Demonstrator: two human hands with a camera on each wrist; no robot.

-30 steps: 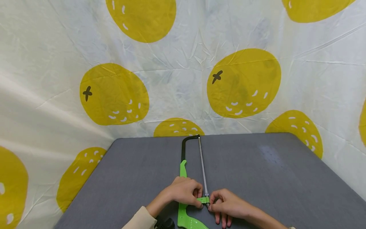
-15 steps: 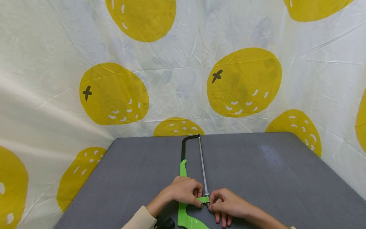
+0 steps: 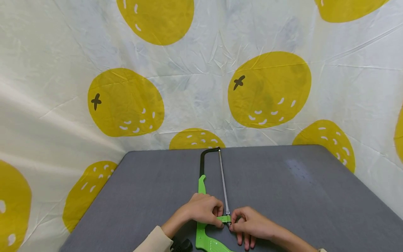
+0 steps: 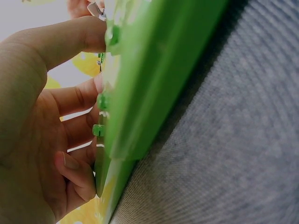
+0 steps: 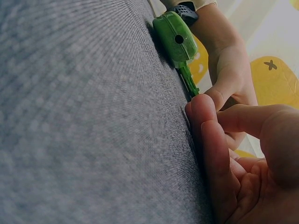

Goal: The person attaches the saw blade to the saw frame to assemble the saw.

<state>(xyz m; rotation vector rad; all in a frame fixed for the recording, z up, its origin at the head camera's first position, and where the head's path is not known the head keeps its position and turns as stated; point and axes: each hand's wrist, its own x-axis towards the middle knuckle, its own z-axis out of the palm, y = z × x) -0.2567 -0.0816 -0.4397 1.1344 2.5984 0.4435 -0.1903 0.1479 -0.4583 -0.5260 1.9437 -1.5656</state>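
A hacksaw lies on the grey surface in the head view, with a green handle (image 3: 207, 242), a black front frame (image 3: 202, 164) and a thin silver blade (image 3: 224, 185) on its right side. My left hand (image 3: 203, 210) reaches over the frame and holds the green cross-arm (image 3: 224, 219) between thumb and fingers. From the right, my right hand (image 3: 253, 224) pinches the small metal tension screw (image 3: 229, 225) at the blade's near end, largely covered by the fingertips. Up close in the left wrist view, the green frame (image 4: 154, 70) stands beside the left thumb and fingers.
A grey padded table (image 3: 277, 189) spreads around the saw. Behind and to the sides hangs a white cloth (image 3: 198, 94) printed with yellow fruit. A black device (image 3: 182, 245) sits at the left wrist near the handle.
Both hands keep their places on the hacksaw. The whole head view has shifted very slightly; the saw stays put on the table.
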